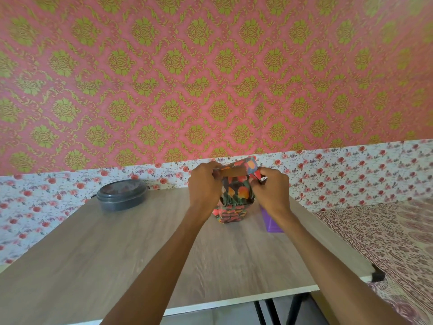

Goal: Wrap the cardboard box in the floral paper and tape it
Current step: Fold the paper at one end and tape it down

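The cardboard box [234, 172] stands upright at the far middle of the wooden table [140, 242]. Dark floral paper [236, 195] with orange and red tulips covers its sides, and a strip of bare cardboard shows at the top. My left hand [205, 184] grips the paper at the box's upper left edge. On the upper right, my right hand [269, 191] pinches a fold of the paper. A paper flap [250, 165] sticks up behind the top. No tape is visible.
A round grey lidded container [121, 195] sits at the table's far left. A purple object [271, 221] lies on the table partly under my right wrist. A patterned bedspread [386, 242] lies to the right. Black table legs [269, 308] show below the near edge.
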Demonstrator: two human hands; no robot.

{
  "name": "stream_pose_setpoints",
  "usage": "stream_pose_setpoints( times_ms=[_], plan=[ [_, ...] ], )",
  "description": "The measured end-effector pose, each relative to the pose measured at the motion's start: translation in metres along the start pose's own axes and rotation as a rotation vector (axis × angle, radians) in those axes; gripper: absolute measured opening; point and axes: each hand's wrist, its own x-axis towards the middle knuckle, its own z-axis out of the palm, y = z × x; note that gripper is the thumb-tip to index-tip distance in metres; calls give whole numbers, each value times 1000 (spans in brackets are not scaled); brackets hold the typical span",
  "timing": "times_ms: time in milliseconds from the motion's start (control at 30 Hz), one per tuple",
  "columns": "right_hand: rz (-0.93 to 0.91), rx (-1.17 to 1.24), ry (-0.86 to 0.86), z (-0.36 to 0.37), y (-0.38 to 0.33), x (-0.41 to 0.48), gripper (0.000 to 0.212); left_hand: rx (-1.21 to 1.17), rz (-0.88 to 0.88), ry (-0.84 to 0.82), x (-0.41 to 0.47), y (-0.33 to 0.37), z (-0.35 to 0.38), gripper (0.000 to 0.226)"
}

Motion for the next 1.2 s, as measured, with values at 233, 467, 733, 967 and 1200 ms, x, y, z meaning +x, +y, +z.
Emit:
stream_pose_setpoints(
  times_ms=[233,467,733,967,1200],
  plan=[
    [15,208,-52,-6,1,6,38,-159,41,-19,2,-2,-5,31],
    [71,320,-206,-23,-1,15,39,-105,102,-150,8,-5,-16,23],
    [422,612,-191,-20,9,19,35,-284,-35,-71,6,-10,-13,31],
    [293,565,-155,-12,17,15,32,-299,43,-120,-1,-14,-14,33],
    [198,447,-44,-5,17,9,31,-122,184,47,-12,-19,-5,40]
  ],
)
